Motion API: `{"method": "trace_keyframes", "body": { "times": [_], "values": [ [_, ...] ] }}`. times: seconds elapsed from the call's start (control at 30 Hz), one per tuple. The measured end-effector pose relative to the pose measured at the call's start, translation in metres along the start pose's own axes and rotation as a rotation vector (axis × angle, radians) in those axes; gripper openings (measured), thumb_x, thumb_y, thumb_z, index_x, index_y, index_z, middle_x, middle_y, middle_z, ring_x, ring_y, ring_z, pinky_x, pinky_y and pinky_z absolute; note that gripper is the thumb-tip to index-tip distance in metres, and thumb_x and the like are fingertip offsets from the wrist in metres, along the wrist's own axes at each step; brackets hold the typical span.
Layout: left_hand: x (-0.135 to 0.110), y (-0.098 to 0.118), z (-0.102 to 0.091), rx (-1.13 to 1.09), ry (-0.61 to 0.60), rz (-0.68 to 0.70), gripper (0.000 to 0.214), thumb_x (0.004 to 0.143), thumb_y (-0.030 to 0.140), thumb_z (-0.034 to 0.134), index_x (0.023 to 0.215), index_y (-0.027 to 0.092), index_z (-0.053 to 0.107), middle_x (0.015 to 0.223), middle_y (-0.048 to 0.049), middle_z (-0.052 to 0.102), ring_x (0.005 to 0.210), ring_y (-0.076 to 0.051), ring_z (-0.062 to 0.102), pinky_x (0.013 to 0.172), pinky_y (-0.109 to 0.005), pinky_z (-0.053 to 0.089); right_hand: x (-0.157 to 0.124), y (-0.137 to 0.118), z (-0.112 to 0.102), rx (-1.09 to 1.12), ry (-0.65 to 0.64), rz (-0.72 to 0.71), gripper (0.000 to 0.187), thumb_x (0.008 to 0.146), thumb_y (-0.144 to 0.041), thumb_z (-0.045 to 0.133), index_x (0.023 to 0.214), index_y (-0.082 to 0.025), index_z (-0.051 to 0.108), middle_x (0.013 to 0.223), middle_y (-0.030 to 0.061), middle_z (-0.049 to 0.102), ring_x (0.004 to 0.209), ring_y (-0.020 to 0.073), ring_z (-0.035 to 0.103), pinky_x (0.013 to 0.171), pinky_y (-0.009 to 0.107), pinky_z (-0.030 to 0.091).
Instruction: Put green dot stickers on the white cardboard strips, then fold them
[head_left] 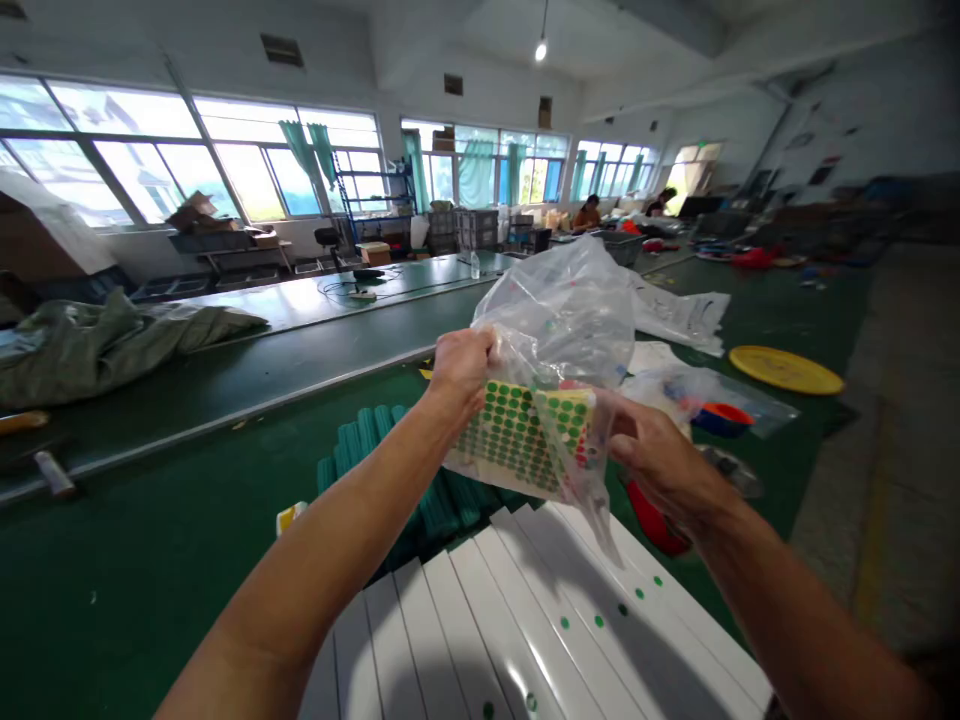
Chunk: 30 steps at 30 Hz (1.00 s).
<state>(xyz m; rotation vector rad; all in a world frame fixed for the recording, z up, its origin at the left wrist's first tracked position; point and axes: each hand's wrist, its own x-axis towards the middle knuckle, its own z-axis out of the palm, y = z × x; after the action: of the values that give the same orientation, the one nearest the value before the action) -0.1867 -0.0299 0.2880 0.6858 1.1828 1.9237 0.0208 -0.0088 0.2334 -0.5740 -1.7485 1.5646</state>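
My left hand (461, 370) is closed round the gathered edge of a clear plastic bag (570, 300), held up over the table. Inside the bag are sheets of round green stickers (517, 430), with some red dots toward the right side. My right hand (649, 445) is at the bag's right side, its fingers closed on the plastic beside the sheets; the fingertips are partly hidden. Below lies a row of long white boxes (480, 600), several with green dots stuck on them. Behind them are bundled dark green ribbed rods (367, 435), partly covered by my left forearm.
A yellow disc (787, 370), an orange-and-blue round item (724, 420) and a red item (656, 520) lie to the right. A crumpled olive sack (105, 340) is at far left. A bottle (475, 265) stands on the bench behind. Two people sit in the distance.
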Motion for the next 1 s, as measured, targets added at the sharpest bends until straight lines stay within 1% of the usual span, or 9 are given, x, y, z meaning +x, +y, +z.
{"method": "trace_keyframes", "body": {
  "times": [0.13, 0.27, 0.37, 0.47, 0.57, 0.67, 0.73, 0.83, 1.0],
  "values": [
    [-0.011, -0.010, 0.024, 0.156, -0.077, -0.085, 0.025, 0.065, 0.013, 0.061, 0.043, 0.015, 0.050, 0.039, 0.0027, 0.045, 0.038, -0.008, 0.041, 0.044, -0.023, 0.034, -0.025, -0.001, -0.011, 0.064, 0.244, 0.113, 0.032, 0.078, -0.051, 0.068, 0.087, -0.020, 0.073, 0.083, 0.0084, 0.075, 0.084, 0.0292, 0.071, 0.081, 0.043, 0.057],
    [-0.012, -0.024, 0.040, 0.350, -0.180, -0.078, 0.025, 0.062, 0.009, 0.062, 0.043, 0.015, 0.046, 0.042, 0.0036, 0.044, 0.040, -0.008, 0.042, 0.046, -0.024, 0.034, -0.048, 0.013, -0.033, 0.164, 0.356, 0.245, 0.029, 0.081, -0.047, 0.064, 0.090, -0.020, 0.069, 0.084, 0.0099, 0.075, 0.080, 0.0296, 0.072, 0.077, 0.046, 0.058],
    [-0.015, -0.042, 0.059, 0.470, -0.263, -0.035, 0.028, 0.061, 0.005, 0.062, 0.043, 0.016, 0.043, 0.043, 0.0040, 0.042, 0.043, -0.009, 0.043, 0.048, -0.024, 0.034, -0.076, 0.030, -0.034, 0.291, 0.384, 0.300, 0.029, 0.085, -0.046, 0.056, 0.097, -0.021, 0.067, 0.095, 0.0112, 0.075, 0.091, 0.0311, 0.071, 0.084, 0.049, 0.056],
    [-0.020, -0.057, 0.084, 0.549, -0.320, -0.002, 0.030, 0.060, 0.004, 0.066, 0.042, 0.016, 0.044, 0.045, 0.0026, 0.045, 0.051, -0.012, 0.049, 0.054, -0.026, 0.038, -0.099, 0.052, -0.015, 0.399, 0.411, 0.245, 0.032, 0.089, -0.049, 0.050, 0.104, -0.025, 0.066, 0.108, 0.0084, 0.073, 0.107, 0.0299, 0.066, 0.095, 0.051, 0.051],
    [-0.025, -0.068, 0.112, 0.696, -0.404, 0.074, 0.022, 0.061, 0.005, 0.069, 0.047, 0.015, 0.055, 0.055, -0.0037, 0.058, 0.070, -0.019, 0.060, 0.067, -0.030, 0.045, -0.103, 0.074, 0.018, 0.582, 0.483, 0.130, 0.032, 0.090, -0.052, 0.049, 0.106, -0.030, 0.065, 0.114, 0.0037, 0.071, 0.115, 0.0278, 0.061, 0.097, 0.054, 0.048],
    [-0.039, -0.088, 0.137, 1.025, -0.688, 0.304, 0.004, 0.070, 0.008, 0.065, 0.068, 0.010, 0.068, 0.083, -0.0166, 0.070, 0.091, -0.027, 0.064, 0.080, -0.035, 0.046, -0.095, 0.097, 0.050, 0.809, 0.569, 0.045, 0.026, 0.091, -0.047, 0.050, 0.100, -0.031, 0.068, 0.110, -0.0013, 0.073, 0.115, 0.0221, 0.060, 0.101, 0.049, 0.046],
    [-0.056, -0.113, 0.145, 1.261, -0.911, 0.469, 0.017, 0.078, 0.011, 0.058, 0.088, 0.008, 0.071, 0.100, -0.0213, 0.069, 0.102, -0.029, 0.063, 0.088, -0.040, 0.045, -0.097, 0.117, 0.061, 0.893, 0.636, 0.042, 0.019, 0.088, -0.043, 0.056, 0.095, -0.030, 0.069, 0.105, -0.0019, 0.074, 0.114, 0.0194, 0.060, 0.102, 0.043, 0.046],
    [-0.087, -0.163, 0.135, 1.404, -1.061, 0.485, 0.027, 0.082, 0.014, 0.053, 0.104, 0.013, 0.068, 0.108, -0.0173, 0.068, 0.110, -0.029, 0.061, 0.098, -0.046, 0.041, -0.122, 0.151, 0.064, 0.883, 0.717, 0.172, 0.018, 0.076, -0.042, 0.070, 0.088, -0.027, 0.068, 0.097, -0.0006, 0.073, 0.110, 0.0203, 0.060, 0.097, 0.039, 0.048],
    [-0.142, -0.234, 0.080, 1.425, -1.152, 0.325, 0.048, 0.090, 0.035, 0.048, 0.137, 0.025, 0.046, 0.137, -0.0111, 0.053, 0.121, -0.028, 0.054, 0.097, -0.044, 0.045, -0.196, 0.188, 0.060, 0.646, 0.757, 0.442, 0.031, 0.067, -0.046, 0.078, 0.088, -0.024, 0.067, 0.108, 0.0023, 0.067, 0.115, 0.0234, 0.053, 0.091, 0.038, 0.047]
  ]
}}
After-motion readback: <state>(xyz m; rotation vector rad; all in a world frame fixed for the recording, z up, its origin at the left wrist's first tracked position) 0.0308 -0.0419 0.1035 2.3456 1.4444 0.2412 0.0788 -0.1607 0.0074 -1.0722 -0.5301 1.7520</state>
